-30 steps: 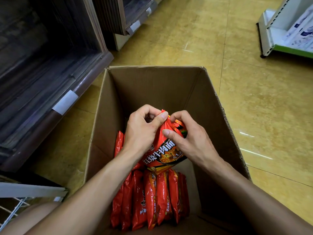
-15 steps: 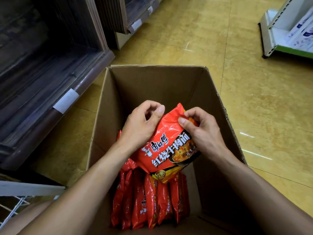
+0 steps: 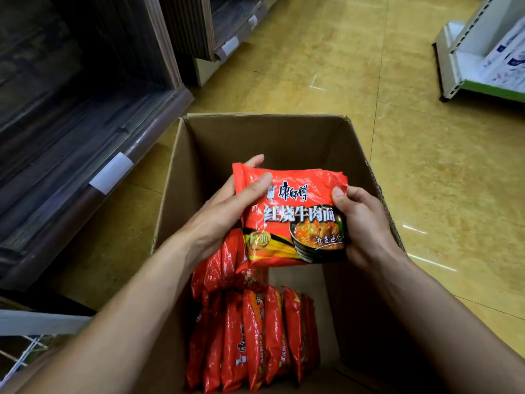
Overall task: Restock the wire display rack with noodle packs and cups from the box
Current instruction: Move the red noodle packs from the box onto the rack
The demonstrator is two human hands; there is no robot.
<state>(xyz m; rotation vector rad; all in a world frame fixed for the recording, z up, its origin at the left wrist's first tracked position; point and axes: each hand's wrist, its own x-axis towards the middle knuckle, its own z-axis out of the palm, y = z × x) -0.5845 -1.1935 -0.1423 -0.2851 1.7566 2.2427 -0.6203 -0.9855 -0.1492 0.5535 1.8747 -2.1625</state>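
A red noodle pack (image 3: pixel 295 217) is held face up over the open cardboard box (image 3: pixel 264 137). My left hand (image 3: pixel 224 214) grips its left edge, thumb on the front and fingers behind. My right hand (image 3: pixel 360 223) grips its right edge, thumb on top. Several more red noodle packs (image 3: pixel 252 336) stand on edge in the bottom of the box, below the held pack. A corner of the white wire rack (image 3: pixel 25 345) shows at the lower left.
A dark wooden shelf unit (image 3: pixel 85 137) with white label holders runs along the left. A white shelf base (image 3: pixel 471 61) with pale packages stands at the top right. Yellow tiled floor (image 3: pixel 440 180) surrounds the box.
Both hands have lifted one pack out of the standing row and turned it flat, with its printed front now facing up. It sits higher over the box than before.
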